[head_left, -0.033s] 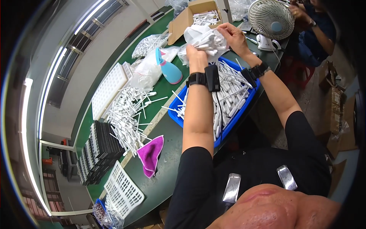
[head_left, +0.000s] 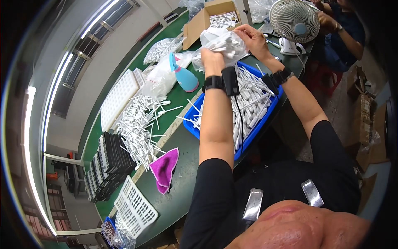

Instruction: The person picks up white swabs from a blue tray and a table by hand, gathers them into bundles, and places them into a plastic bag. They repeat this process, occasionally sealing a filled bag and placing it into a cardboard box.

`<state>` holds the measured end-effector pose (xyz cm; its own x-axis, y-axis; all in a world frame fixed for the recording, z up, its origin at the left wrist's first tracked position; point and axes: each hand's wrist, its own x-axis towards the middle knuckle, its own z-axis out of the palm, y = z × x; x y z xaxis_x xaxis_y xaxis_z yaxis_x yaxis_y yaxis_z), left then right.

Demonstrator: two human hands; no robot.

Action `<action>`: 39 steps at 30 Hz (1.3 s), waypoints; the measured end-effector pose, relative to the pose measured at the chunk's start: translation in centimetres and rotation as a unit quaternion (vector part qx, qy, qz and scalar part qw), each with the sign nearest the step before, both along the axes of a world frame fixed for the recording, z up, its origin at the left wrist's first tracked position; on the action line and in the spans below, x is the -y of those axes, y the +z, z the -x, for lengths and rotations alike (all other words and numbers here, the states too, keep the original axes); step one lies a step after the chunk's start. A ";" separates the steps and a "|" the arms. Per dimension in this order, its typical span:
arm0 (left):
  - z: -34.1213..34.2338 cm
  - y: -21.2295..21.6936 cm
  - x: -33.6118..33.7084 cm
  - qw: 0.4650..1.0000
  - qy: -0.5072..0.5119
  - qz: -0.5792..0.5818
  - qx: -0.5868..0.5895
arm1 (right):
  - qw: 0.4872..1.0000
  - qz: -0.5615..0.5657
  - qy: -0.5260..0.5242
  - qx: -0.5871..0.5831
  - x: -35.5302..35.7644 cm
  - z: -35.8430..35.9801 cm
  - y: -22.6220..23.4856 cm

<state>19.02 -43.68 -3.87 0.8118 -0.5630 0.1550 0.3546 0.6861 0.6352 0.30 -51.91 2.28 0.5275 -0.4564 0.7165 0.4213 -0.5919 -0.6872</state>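
Above the far end of a blue bin (head_left: 260, 133), my two hands hold a clear plastic bag (head_left: 198, 53) with a bundle of white sticks (head_left: 227, 45) in it. My left hand (head_left: 213, 58) is closed at the bag's near left side, its fingertips partly hidden. With thumb and fingers pinched, my right hand (head_left: 253, 40) grips the bag's upper right edge. The bin below is heaped with white plastic sticks (head_left: 251, 97) that have thick ends. A black wrist device (head_left: 230, 81) with a cable sits on my left forearm.
Left of the bin are a blue spray bottle (head_left: 185, 78), a loose stick pile (head_left: 139, 124), a purple cloth (head_left: 165, 170), stacked black trays (head_left: 108, 159) and a white basket (head_left: 136, 207). Beyond stand an open carton (head_left: 193, 34) and a fan (head_left: 295, 23); a co-worker (head_left: 344, 37) is at far right.
The bag's film has shifted slightly around the sticks, and more of the bundle shows through it. Both hands stay almost in the same place.
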 end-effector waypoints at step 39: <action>12.3 7.6 -19.3 0.547 0.184 -0.502 0.645 | 0.986 -0.152 0.011 -0.069 8.8 -2.9 2.8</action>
<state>6.75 -24.37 3.75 0.4783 -0.7258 0.4945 -0.8768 -0.3623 0.3162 3.22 -60.71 5.07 0.6224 -0.6261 0.4698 0.3226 -0.3416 -0.8827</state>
